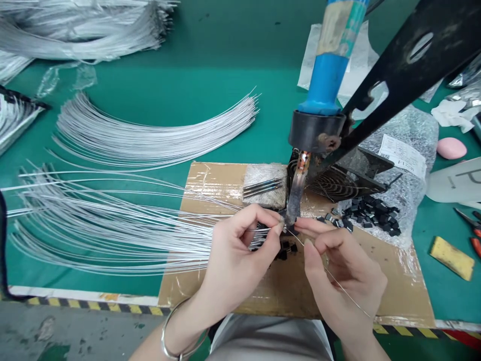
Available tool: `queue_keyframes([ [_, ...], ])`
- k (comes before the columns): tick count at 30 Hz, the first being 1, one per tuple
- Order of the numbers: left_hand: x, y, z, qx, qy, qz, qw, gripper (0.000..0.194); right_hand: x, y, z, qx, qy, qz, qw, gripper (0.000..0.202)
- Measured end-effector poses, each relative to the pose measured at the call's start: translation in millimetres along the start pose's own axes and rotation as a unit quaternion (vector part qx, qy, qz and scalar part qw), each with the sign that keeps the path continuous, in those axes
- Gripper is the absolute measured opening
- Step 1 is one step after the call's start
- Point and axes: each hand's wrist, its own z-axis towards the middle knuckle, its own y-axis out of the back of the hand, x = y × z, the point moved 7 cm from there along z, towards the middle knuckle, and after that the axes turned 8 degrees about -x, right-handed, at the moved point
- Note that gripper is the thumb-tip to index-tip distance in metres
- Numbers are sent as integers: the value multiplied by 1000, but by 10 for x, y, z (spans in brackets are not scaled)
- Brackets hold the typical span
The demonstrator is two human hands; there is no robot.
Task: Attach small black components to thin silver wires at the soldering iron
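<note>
A blue-handled soldering iron (325,75) hangs tip down in a black stand, its tip (293,208) between my two hands. Thumb and forefinger of my left hand (244,250) pinch a white wire's end just below that tip; the exact contact is hidden by the fingers. Thin solder wire (349,295) runs through my right hand (343,273), which pinches it and leads its end to the same spot. Many white wires (150,235) reach from the left to behind my left hand. Small black connectors (287,249) lie under the hands.
Cardboard (391,281) covers the work spot. A bundle of white wires (158,133) lies behind. Black connectors (372,213) are heaped on bubble wrap (406,130) at right, near a fan (338,180). A yellow sponge (452,258) and pliers (471,225) lie far right. The stand's black arm (406,65) slants overhead.
</note>
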Motion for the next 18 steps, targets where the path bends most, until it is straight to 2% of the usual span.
queue_keyframes([
  [2, -3, 11, -7, -4, -2, 4, 1000, 11, 2, 9, -4, -5, -8, -3, 1000, 21],
  [9, -17, 35, -24, -6, -10, 2, 1000, 11, 50, 13, -3, 5, 37, -4, 999, 22],
  [18, -1, 35, -18, -5, -11, 1, 1000, 11, 41, 16, -8, -3, 21, 2, 1000, 21],
])
